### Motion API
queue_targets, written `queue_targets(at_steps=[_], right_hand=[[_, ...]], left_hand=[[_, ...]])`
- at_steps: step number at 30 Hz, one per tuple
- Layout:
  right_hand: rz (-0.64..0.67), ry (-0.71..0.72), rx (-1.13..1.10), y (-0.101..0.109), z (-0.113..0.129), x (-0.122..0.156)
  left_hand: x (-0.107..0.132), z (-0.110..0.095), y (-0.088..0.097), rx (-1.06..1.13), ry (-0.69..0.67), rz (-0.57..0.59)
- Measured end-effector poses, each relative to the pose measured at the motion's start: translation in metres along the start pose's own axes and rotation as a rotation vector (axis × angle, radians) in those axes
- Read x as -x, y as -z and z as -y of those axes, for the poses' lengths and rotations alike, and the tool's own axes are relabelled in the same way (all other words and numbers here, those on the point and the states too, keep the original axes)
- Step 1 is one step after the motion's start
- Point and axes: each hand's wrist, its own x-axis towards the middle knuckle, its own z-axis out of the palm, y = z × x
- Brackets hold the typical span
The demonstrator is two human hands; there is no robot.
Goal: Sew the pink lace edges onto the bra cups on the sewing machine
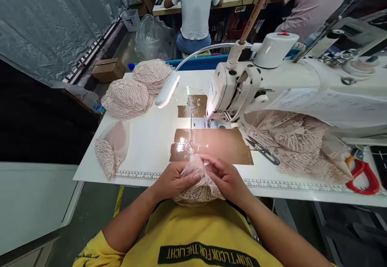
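A piece of pale pink lace fabric (pixel 198 188) hangs over the table's front edge, close to my body. My left hand (pixel 178 178) grips its left side, the thumb lying on top of the lace. On the other side my right hand (pixel 225 178) pinches the upper edge between thumb and fingers. Beyond both hands stands a white sewing machine (pixel 229 85), its needle area lit above a metal plate (pixel 199 123). Brown tape (pixel 211 144) covers the tabletop between the machine's needle and my hands.
Stacked lace bundles (pixel 128 98) sit at the back left, with a small lace cup piece (pixel 111 150) in front. To the right lie more lace (pixel 302 146), thread snips (pixel 263 151) and red-handled scissors (pixel 364 178). A lamp (pixel 167 90) overhangs the table. Two people sit beyond.
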Motion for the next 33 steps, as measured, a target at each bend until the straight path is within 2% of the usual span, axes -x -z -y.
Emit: queue_targets(at_steps=[4,6,9,12,14,18,23,27,31,33], right_hand=[[0.177,-0.013,-0.124,0.012,-0.001,-0.002],[0.193,-0.019,-0.052,0.014,0.000,-0.002],[0.121,-0.013,0.072,0.010,0.004,-0.007],[0.144,0.027,0.000,0.004,0.006,-0.014],[0.170,-0.009,-0.111,0.002,0.004,-0.017],[0.118,-0.187,-0.382,0.000,-0.002,-0.016],[0.198,-0.129,-0.380,0.002,0.004,-0.015],[0.162,-0.149,-0.267,0.000,0.008,-0.017],[0.187,-0.175,-0.427,-0.005,0.005,-0.016],[0.127,-0.214,-0.542,-0.007,0.004,-0.016]], left_hand=[[-0.004,0.004,0.002,-0.024,0.002,-0.163],[-0.005,0.006,0.003,-0.053,-0.007,-0.206],[-0.007,0.006,0.001,-0.170,-0.075,-0.211],[-0.009,0.005,0.000,-0.300,-0.120,-0.195],[-0.009,0.004,0.000,-0.332,-0.123,-0.198],[-0.008,0.004,0.003,-0.290,-0.108,-0.229],[-0.006,0.004,0.005,-0.219,-0.101,-0.310],[-0.007,0.004,0.004,-0.195,-0.096,-0.293],[-0.009,0.001,0.002,-0.182,-0.067,-0.235],[-0.010,0.000,0.003,-0.082,-0.015,-0.239]])
